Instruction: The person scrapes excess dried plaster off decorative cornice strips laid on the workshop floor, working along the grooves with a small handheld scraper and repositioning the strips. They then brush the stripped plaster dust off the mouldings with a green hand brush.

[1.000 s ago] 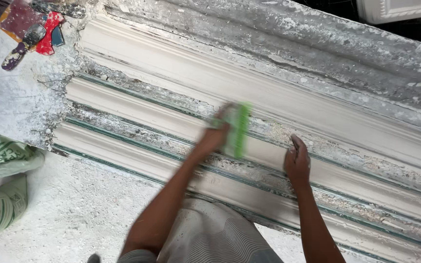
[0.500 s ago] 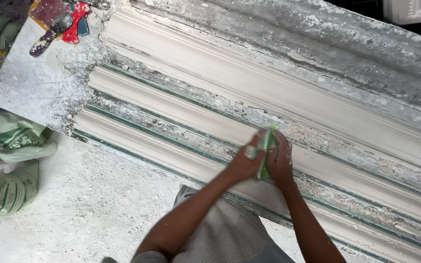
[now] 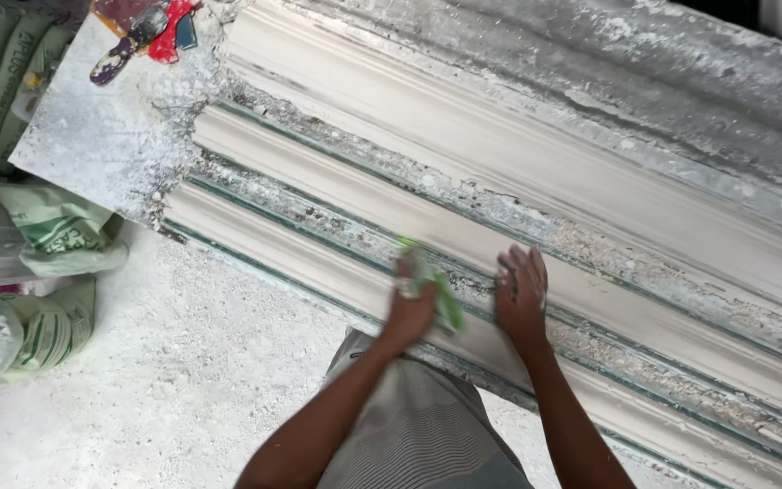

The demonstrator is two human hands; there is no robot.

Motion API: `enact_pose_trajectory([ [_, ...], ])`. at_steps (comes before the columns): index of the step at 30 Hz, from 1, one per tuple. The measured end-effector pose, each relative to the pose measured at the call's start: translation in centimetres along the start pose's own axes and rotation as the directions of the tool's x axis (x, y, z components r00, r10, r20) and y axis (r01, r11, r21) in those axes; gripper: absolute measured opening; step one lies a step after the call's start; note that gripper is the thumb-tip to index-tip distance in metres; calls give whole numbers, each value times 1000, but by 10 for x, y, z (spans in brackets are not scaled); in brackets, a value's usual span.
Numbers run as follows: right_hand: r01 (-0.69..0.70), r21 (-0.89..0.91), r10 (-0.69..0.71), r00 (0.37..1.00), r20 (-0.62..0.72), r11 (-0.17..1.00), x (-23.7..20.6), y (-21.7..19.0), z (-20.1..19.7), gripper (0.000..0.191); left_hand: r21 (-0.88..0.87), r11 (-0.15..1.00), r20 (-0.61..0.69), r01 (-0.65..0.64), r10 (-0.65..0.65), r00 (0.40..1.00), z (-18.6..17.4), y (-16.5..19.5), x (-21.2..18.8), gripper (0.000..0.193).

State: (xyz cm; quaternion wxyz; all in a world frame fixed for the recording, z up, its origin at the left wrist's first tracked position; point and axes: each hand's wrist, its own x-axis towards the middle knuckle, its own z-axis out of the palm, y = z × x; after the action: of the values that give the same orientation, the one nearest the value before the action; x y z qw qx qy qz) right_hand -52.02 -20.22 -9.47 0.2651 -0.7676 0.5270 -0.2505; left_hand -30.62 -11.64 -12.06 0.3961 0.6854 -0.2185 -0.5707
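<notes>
Open moulding (image 3: 644, 272) rightward; sacks (image 3: 38, 244) (piled) block left.

Plaster moulding (image 3: 536, 195) looked matt white, smooth on curves, rough & crumbly w/ crust along its edges. Green scraper (image 3: 441, 290) in left hand (image 3: 409, 312) looked like plastic, smeared w/ plaster. Floor (image 3: 165, 362) was gritty, dusty white. Sacks (image 3: 42, 231) were woven plastic, matt.

The sponge (image 3: 433, 288) at centre frame is bright green. The long mouldings (image 3: 463, 181) running diagonally are off-white, edged with thin dark green lines. The sacks (image 3: 42, 272) at left are pale green with darker green print. The tools (image 3: 151, 32) at upper left show red, blue and purple.
</notes>
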Motion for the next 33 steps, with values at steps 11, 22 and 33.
enact_pose_trajectory([
  [11,62,-329,-89,994,-66,942,-62,28,9,42,45,864,-561,-502,438,702,-242,81,16,68],
  [22,-189,-433,174,982,-74,882,-111,-26,24,64,-65,971,71,-230,234,970,-189,4,13,78],
  [33,-758,653,952,203,228,6,-241,-28,78,80,110,853,228,-510,477,849,-141,-95,-88,73],
])
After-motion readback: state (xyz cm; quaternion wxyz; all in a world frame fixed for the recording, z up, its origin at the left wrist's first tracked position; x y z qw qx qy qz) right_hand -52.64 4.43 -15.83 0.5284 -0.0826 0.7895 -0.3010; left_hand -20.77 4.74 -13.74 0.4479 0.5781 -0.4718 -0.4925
